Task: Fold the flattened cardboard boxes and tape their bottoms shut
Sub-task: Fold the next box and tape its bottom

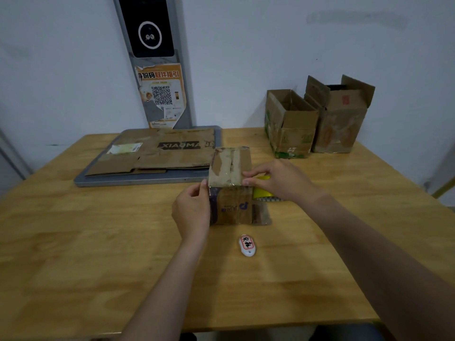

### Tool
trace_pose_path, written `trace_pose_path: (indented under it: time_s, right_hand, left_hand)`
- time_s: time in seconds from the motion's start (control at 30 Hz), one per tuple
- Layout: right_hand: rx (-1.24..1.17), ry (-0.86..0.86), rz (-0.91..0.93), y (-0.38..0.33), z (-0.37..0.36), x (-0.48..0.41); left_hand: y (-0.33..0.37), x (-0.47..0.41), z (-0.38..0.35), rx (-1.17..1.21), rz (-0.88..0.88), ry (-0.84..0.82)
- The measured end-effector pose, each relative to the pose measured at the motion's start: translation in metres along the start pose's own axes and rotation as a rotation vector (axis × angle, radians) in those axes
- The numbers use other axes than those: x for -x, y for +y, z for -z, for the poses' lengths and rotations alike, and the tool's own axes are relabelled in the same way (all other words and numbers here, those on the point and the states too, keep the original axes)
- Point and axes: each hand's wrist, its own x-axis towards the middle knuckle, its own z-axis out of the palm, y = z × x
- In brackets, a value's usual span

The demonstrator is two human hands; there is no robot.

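Observation:
A small cardboard box [231, 168] stands bottom-up in the middle of the wooden table [98, 242], with clear tape running over its closed flaps and down its near side. My left hand [192, 212] presses its thumb and fingers against the box's near left corner. My right hand [280, 180] pinches the box's near right top edge. A yellow tape dispenser [262, 191] lies just behind my right hand, mostly hidden. Flattened cardboard boxes [157, 153] lie on a grey tray [138, 179] at the back left.
Two folded cardboard boxes [290, 124] [342, 119] stand open-topped at the back right against the wall. A small white tag with red-framed writing [247, 245] lies near the taped box. A grey kiosk post [157, 70] rises behind the tray.

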Motion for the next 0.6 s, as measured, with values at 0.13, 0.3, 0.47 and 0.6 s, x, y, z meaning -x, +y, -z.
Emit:
trace_pose_path:
  time_s: [0.13,0.3,0.47,0.6]
  right_hand:
    - [0.006,-0.008,-0.02,-0.003,-0.001,0.002]
    - [-0.021,0.003,-0.034,-0.001,-0.002,0.007]
    - [0.002,-0.007,-0.022,-0.001,-0.004,0.004]
    - [0.051,-0.01,-0.015,0.001,-0.004,0.003]
  left_hand:
    - [0.001,0.0,0.001,-0.173,-0.17,-0.013]
    - [-0.008,-0.007,0.001,-0.376,0.045,-0.211]
    - [0.013,-0.017,0.005,-0.118,-0.056,-0.206]
    - [0.039,-0.016,-0.011,-0.025,0.085,-0.382]
